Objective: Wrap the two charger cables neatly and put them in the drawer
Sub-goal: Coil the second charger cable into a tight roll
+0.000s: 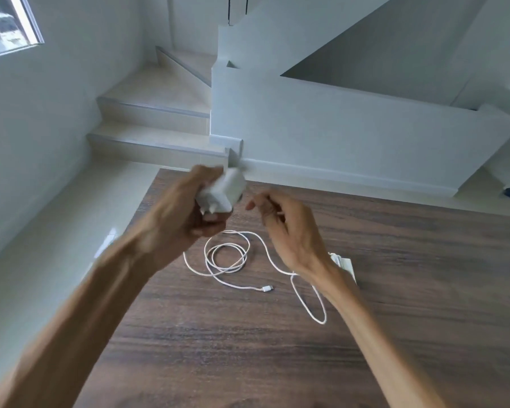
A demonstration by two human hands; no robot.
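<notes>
— Gripping the white charger block point(223, 193) in a curled left hand point(177, 219), the person holds it up above the wooden table point(395, 275). And the right hand point(289, 228)?

— Its fingers are curled, and thumb and forefinger seem to pinch a thin length of cable near the block — though blur makes that hard to confirm.

— Where is the rest of the cable?

— Most of the white cable point(227, 257) lies on the table below the hands: a few loose loops, a plug end point(267, 288) pointing right, and 1 long stray loop trailing toward the near edge. Another white thing point(343, 265) peeks out from behind the right wrist, probably the 2nd charger.

— So which step is this?

— Wrapping charger 1, I'd judge, barely begun. No drawer is in view.

— Next move?

— Steady the block, then draw the slack up in even turns — keeping tension so the loops on the table don't tangle.
</notes>
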